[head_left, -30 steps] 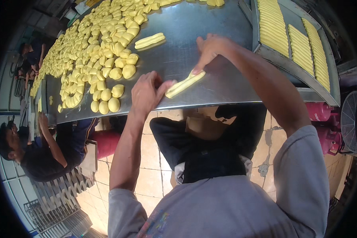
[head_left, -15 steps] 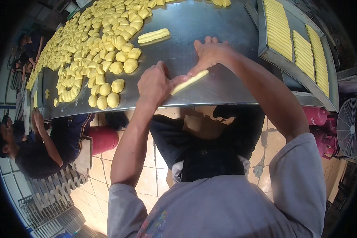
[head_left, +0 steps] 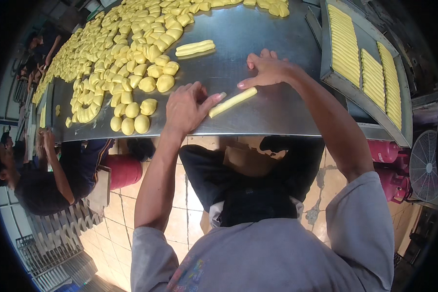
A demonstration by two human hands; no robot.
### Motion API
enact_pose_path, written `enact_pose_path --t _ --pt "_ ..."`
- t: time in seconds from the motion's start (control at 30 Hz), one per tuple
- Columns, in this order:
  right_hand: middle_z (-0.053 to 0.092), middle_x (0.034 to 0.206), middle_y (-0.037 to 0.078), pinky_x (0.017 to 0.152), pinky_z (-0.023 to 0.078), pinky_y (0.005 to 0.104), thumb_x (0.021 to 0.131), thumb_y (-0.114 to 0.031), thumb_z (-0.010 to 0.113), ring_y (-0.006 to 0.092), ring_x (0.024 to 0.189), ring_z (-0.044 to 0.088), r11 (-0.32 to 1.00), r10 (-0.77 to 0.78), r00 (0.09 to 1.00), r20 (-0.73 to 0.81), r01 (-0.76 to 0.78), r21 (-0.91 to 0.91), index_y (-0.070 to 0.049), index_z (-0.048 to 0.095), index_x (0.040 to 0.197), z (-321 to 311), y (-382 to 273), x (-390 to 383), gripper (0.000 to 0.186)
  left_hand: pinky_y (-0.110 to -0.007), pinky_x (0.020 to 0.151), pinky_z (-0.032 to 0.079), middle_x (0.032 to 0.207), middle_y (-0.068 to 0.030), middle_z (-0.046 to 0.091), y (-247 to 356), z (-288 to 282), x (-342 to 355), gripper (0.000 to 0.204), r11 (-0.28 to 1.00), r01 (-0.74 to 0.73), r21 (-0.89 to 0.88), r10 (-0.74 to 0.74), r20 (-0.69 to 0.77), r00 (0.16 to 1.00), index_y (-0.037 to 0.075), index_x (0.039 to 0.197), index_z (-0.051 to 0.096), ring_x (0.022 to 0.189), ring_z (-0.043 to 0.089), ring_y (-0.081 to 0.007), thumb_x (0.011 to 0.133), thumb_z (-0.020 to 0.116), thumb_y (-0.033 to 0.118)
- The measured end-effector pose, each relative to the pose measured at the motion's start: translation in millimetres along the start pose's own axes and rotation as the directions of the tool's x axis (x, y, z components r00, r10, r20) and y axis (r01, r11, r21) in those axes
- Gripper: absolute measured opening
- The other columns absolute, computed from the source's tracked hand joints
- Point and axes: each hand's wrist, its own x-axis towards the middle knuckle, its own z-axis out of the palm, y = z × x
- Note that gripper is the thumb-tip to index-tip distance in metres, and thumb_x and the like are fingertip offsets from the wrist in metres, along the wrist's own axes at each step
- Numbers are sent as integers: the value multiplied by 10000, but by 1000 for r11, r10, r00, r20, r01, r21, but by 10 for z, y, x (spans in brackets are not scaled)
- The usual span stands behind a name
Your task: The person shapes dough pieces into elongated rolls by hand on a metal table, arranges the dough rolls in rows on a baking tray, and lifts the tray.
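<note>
Head view: near the centre of the frame a yellow dough stick (head_left: pixel 232 102) lies on the steel table (head_left: pixel 258 44), its long axis running lower left to upper right. The left hand (head_left: pixel 187 108) touches its lower-left end, fingers extended together. The right hand (head_left: pixel 266 69), fingers loosely spread, touches the upper-right end. Both hands sit equally close. Dough lumps (head_left: pixel 131 87) crowd the upper left; a tray of finished sticks (head_left: pixel 370 73) sits upper right.
</note>
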Motion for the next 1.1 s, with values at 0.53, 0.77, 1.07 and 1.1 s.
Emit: enact_pose_path --t 0.53,0.77,1.07,1.1 --pt "586 758 161 671 475 370 684 -43 628 323 716 584 835 -481 832 -277 531 145 -5 611 852 110 -113 -323 174 -408 785 415 907 -142 555 9 68 -311 197 982 -165 -92 168 27 985 22 978 589 889 519 -321 842 630 158" --pt "648 899 176 732 483 397 677 -8 589 342 850 619 883 -376 923 -88 385 269 -8 623 920 -193 -178 124 245 -397 840 427 965 -163 560 -375 -110 231 232 972 -163 -170 166 2 986 5 998 574 947 520 -346 833 638 155" --pt "627 1047 209 817 486 394 736 -70 568 345 987 601 986 -161 850 -501 161 -44 -38 625 1048 -1291 70 1268 318 -378 791 446 960 -166 588 -264 109 -189 437 964 92 -250 -183 -371 910 -7 1171 545 898 561 -285 814 686 204" --pt "627 1047 209 817 486 394 736 -70 568 345 987 601 984 -171 849 -500 169 -51 -38 625 1048 -1362 160 1400 318 -377 762 440 895 -151 585 -259 141 -208 397 947 74 -314 -207 -416 885 -4 1133 565 847 554 -284 820 680 211"
